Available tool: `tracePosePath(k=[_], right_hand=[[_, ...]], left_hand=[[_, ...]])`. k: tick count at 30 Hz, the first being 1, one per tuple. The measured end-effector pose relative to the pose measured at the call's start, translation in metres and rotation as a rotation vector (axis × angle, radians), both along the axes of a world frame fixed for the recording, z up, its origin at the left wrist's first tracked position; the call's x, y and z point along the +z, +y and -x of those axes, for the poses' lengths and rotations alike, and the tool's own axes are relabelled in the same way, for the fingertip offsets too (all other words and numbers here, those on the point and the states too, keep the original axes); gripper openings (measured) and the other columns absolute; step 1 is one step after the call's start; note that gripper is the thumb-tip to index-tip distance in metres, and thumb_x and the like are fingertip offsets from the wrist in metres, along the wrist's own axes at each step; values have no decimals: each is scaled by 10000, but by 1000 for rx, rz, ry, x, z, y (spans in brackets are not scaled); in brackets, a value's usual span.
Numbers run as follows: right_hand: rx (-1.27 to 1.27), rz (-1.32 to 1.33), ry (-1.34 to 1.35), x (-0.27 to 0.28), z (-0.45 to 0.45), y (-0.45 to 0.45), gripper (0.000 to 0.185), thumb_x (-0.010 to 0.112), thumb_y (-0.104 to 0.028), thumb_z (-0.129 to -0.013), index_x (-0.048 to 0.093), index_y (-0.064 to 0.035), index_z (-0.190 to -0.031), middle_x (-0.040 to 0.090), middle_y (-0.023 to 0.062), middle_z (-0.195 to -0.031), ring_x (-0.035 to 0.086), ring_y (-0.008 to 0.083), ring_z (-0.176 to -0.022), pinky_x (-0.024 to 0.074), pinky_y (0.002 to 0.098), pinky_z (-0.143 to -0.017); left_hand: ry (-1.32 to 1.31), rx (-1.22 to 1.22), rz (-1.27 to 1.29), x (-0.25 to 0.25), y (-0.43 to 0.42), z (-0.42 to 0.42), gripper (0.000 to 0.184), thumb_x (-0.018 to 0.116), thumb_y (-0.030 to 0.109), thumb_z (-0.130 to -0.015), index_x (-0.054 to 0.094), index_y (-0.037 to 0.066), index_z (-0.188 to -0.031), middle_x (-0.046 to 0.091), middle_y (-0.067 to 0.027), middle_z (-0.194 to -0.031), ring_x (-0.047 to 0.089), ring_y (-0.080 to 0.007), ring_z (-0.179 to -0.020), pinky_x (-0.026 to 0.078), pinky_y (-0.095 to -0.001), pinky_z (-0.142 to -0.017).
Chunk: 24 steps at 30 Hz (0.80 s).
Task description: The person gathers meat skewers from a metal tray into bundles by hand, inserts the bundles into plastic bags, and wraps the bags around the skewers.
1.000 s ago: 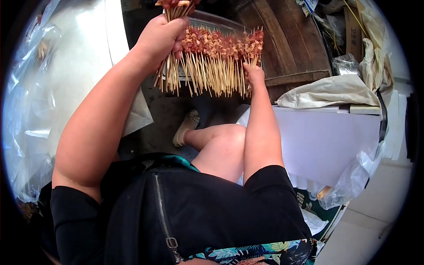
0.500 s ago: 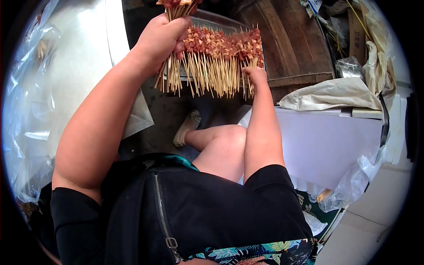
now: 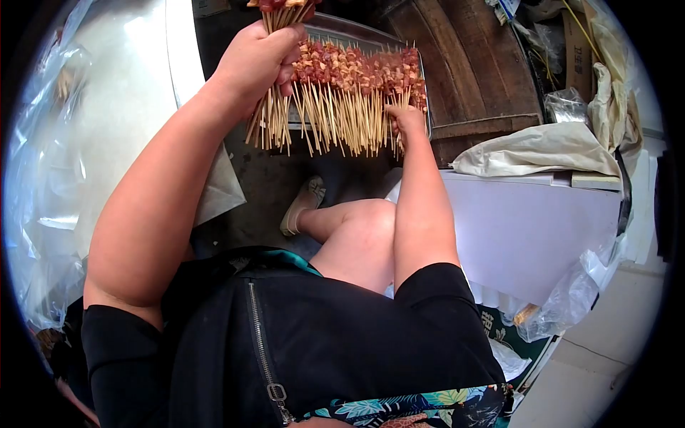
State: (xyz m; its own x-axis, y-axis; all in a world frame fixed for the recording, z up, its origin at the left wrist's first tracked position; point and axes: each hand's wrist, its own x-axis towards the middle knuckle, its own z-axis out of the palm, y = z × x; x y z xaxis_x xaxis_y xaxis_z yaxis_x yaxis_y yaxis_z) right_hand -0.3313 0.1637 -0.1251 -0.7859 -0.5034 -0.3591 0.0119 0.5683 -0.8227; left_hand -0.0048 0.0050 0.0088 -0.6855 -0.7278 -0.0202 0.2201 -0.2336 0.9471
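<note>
My left hand (image 3: pixel 260 60) is closed round a bundle of meat skewers (image 3: pixel 284 18), the meat ends up at the top edge of the view and the bare sticks hanging below the fist. Many more meat skewers (image 3: pixel 349 71) lie side by side in a metal tray (image 3: pixel 357 30), their sticks jutting over its near side. At the right end of that row, my right hand (image 3: pixel 407 121) has its fingers closed on the sticks of some skewers. The exact number in its grip is hidden.
A pale metal surface (image 3: pixel 132 107) with clear plastic sheeting (image 3: pixel 43 214) lies to the left. Brown wooden boards (image 3: pixel 471 64) stand behind the tray on the right. Nearer me are a white box top (image 3: pixel 535 221), a cream cloth (image 3: pixel 535 153) and a plastic bag (image 3: pixel 571 307).
My right hand has shifted slightly left and up along the skewer sticks. My left hand, still round its bundle, has moved a little to the left.
</note>
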Motion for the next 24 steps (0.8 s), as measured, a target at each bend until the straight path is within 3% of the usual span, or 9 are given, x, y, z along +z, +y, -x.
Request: tracePosePath(k=[4,9,17,21,24], right_hand=[[-19,-182,32,-7,-4,-9,202,675,-68,-686,534,-34,-545,507,44,-488,445,136,-360,342,285,-333],[1,-273,120,-6,1,-10,187,682,-84,-688,550,-28,-567,508,43,-487,456,136,-360,348,285,-329],[19,-109,-72,20,19,-4,144,669,-109,-740,579,-51,-644,487,8,-526,432,104,-406,338,274,-349],[5,125,-138,35,25,4,108,676,-97,-755,594,-30,-733,543,8,-615,438,83,-448,325,244,-396],[-12,222,-114,45,11,11,101,632,-125,-811,590,-34,-799,539,15,-640,483,88,-492,375,232,-423]], left_hand=[[-14,-1,-9,1,1,0,193,510,239,-920,473,107,-783,387,67,-604,378,-29,-463,391,-208,-425],[-24,-24,-10,-2,-2,-1,190,507,240,-919,478,103,-792,387,65,-603,380,-31,-463,389,-207,-423],[-35,-14,-3,-3,-3,0,195,501,241,-923,482,89,-802,394,55,-604,385,-35,-460,390,-213,-417],[-17,-20,-5,-6,-5,1,197,500,243,-925,483,87,-806,398,53,-606,385,-38,-457,390,-213,-417],[-18,-10,-6,-4,-4,2,205,503,243,-925,478,88,-792,395,53,-598,386,-42,-454,390,-215,-417]])
